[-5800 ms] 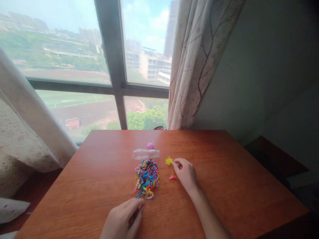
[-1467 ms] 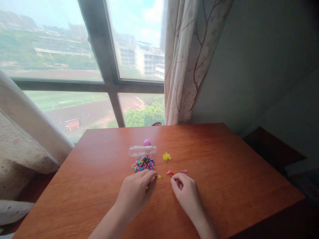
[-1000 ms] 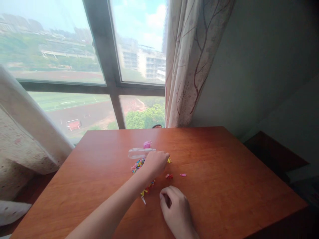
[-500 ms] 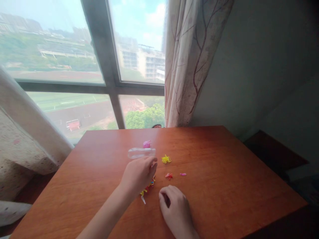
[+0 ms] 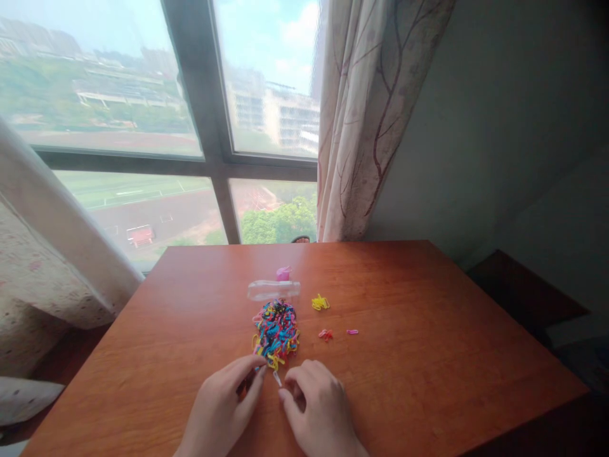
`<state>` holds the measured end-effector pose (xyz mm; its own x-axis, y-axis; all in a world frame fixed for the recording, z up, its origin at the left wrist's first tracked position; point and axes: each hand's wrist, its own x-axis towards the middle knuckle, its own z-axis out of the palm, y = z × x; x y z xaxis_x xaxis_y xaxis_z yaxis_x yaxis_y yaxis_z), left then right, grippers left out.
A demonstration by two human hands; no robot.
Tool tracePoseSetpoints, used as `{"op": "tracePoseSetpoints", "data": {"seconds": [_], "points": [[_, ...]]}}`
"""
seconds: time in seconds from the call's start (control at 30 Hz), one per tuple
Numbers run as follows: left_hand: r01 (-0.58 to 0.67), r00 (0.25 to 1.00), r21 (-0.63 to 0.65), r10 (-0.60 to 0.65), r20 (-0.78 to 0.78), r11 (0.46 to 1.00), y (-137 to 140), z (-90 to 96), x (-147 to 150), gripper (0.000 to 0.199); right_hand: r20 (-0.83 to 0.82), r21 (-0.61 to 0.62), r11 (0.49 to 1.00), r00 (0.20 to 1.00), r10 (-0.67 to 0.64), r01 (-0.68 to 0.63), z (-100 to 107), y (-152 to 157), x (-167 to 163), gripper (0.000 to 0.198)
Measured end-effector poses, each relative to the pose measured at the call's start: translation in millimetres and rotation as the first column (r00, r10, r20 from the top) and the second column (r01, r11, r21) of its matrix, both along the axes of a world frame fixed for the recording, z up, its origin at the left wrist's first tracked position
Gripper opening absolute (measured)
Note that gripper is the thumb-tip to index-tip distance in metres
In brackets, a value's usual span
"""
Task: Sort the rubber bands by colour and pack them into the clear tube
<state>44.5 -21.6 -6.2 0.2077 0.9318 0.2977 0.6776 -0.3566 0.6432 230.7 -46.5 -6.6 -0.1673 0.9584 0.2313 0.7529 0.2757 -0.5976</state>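
A heaped pile of small, narrow loops, which look like coloured paper clips, lies in the middle of the table. At its near left edge is my left hand, thumb and forefinger pinched together; what is between the tips is too small to make out. My right hand rests to the right of the pile's near end, fingers curled, with a gap between thumb and forefinger. A white loop lies by those fingertips. To the right are a yellow group, a small pinkish-red group and one magenta loop.
Behind the pile a clear plastic bottle lies on its side, with a pink cap beyond it. The brown wooden table reaches to a window with curtains on both sides.
My left hand has drawn back from above the pile, near the bottle, to the pile's near left edge, uncovering the pile. My right hand has shifted slightly left towards the white loop.
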Motion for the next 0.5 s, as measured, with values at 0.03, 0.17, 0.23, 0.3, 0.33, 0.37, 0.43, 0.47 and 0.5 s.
{"op": "tracePoseSetpoints", "data": {"seconds": [0.03, 0.17, 0.23, 0.3, 0.33, 0.37, 0.43, 0.47, 0.5], "points": [[-0.008, 1.0, 0.004, 0.008, 0.006, 1.0, -0.8, -2.5, 0.0, 0.017, 0.004, 0.0, 1.0, 1.0, 0.004, -0.004, 0.3, -0.1, -2.3, 0.016], [-0.015, 1.0, 0.007, 0.015, -0.025, 1.0, -0.1, -4.9, 2.8, 0.018, 0.036, 0.045, 0.999, 0.999, 0.005, -0.007, -2.6, 0.3, -7.5, 0.016], [-0.005, 0.999, 0.006, 0.005, -0.041, 1.0, 0.3, -3.7, 4.2, 0.018, 0.031, 0.055, 0.998, 0.999, 0.004, -0.006, -4.8, 0.3, -8.1, 0.016], [0.003, 0.999, 0.014, -0.003, -0.042, 1.0, -0.1, -2.7, 4.7, 0.018, -0.002, 0.034, 0.999, 1.0, 0.002, -0.002, -6.7, 0.5, -6.6, 0.016], [0.006, 0.999, 0.017, -0.005, -0.042, 1.0, -0.5, -2.4, 4.6, 0.018, -0.027, 0.018, 1.0, 1.0, -0.002, 0.002, -7.6, 1.0, -4.6, 0.015], [0.008, 0.999, 0.018, -0.007, -0.043, 1.0, -1.0, -2.3, 4.4, 0.019, -0.053, 0.003, 1.0, 0.999, -0.01, 0.01, -8.4, 1.9, -1.4, 0.015], [0.014, 0.999, 0.014, -0.013, -0.051, 1.0, -1.8, -2.5, 4.0, 0.02, -0.103, -0.012, 0.999, 0.994, -0.043, 0.042, -10.2, 5.2, 9.0, 0.014], [0.017, 0.998, 0.012, -0.016, -0.056, 1.0, -2.0, -2.5, 3.8, 0.02, -0.126, -0.009, 0.998, 0.99, -0.07, 0.069, -11.2, 7.6, 16.5, 0.014], [0.02, 0.998, 0.012, -0.019, -0.061, 1.0, -2.2, -2.5, 3.8, 0.021, -0.146, -0.001, 0.995, 0.984, -0.099, 0.1, -12.1, 10.4, 25.2, 0.014]]}}
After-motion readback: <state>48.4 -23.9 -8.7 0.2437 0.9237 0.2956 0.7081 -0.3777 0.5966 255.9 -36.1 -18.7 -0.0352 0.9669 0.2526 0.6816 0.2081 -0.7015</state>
